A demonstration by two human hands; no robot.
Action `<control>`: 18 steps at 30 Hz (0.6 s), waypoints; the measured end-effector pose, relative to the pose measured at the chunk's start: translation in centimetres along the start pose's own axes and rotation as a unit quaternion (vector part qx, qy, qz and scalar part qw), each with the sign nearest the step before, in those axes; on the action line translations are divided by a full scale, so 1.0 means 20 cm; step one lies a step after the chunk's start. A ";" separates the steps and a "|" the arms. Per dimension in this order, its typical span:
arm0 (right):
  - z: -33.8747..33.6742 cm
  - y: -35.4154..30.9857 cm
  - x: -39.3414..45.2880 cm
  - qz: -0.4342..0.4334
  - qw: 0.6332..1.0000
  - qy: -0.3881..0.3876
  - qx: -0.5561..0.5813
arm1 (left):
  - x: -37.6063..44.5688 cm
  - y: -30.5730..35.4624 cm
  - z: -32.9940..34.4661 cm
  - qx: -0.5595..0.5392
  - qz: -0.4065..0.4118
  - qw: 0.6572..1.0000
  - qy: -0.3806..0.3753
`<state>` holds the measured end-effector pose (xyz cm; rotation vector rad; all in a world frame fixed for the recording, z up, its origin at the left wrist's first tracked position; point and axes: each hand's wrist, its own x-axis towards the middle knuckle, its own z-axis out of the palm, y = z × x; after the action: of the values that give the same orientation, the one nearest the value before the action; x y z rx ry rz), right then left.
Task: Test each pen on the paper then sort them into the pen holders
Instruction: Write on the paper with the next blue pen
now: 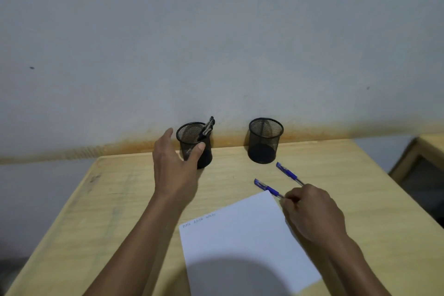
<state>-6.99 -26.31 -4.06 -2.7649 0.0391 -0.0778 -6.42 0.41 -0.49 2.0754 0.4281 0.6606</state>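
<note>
A light wooden desk (pixel 125 199) stands against a pale wall (pixel 216 31). Two black mesh pen holders stand at the far side of the desk, well apart from each other. The left pen holder (pixel 204 151) contains dark pens (pixel 207 126) that lean toward its right rim and project above it. The right pen holder (pixel 264 142) shows no contents through its open top.

The left hand (pixel 176 166) is at the left pen holder. The fingers are spread, with the palm on the left side of the holder and the thumb (pixel 198 150) across its front wall. Whether the hand grips the holder or only touches it cannot be told.

A white sheet of paper (pixel 240 243) lies on the near part of the desk, turned at an angle. A short line of handwriting (pixel 198 220) runs near its far left edge. A dark shadow covers the near end of the sheet.

Two blue capped pens lie between the paper and the right pen holder. The nearer blue pen (pixel 268 188) points its cap toward the holders, and its other end meets the far corner of the paper. The right hand (pixel 312 211) is curled, and its fingertips (pixel 289 197) pinch that end of the nearer pen. The farther blue pen (pixel 288 173) lies just beside the right pen holder, roughly parallel to the nearer one. Its near end passes behind the knuckles of the right hand, so contact there cannot be told.
</note>
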 end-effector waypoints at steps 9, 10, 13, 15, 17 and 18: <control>0.01 0.02 -0.05 -0.002 0.994 0.069 0.090 | -0.52 0.07 0.05 0.021 0.161 0.985 -0.060; -0.02 0.02 -0.09 -0.012 0.985 0.071 0.155 | -0.55 0.08 0.06 0.031 0.180 0.981 -0.070; -0.12 -0.02 -0.23 -0.061 0.952 0.036 0.299 | -0.62 0.08 0.05 0.067 0.218 0.970 -0.080; -0.19 -0.05 -0.31 -0.082 0.936 -0.014 0.341 | -0.65 0.07 0.03 0.109 0.240 0.962 -0.072; -0.23 -0.08 -0.37 -0.081 0.912 -0.053 0.399 | -0.66 0.05 -0.01 0.142 0.253 0.955 -0.064; -0.25 -0.10 -0.40 -0.073 0.890 -0.065 0.445 | -0.67 0.04 -0.04 0.154 0.258 0.952 -0.061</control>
<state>-15.22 -25.94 0.92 -1.8385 -0.1939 0.0458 -17.56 -6.63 -3.37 2.5401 -0.1029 0.7964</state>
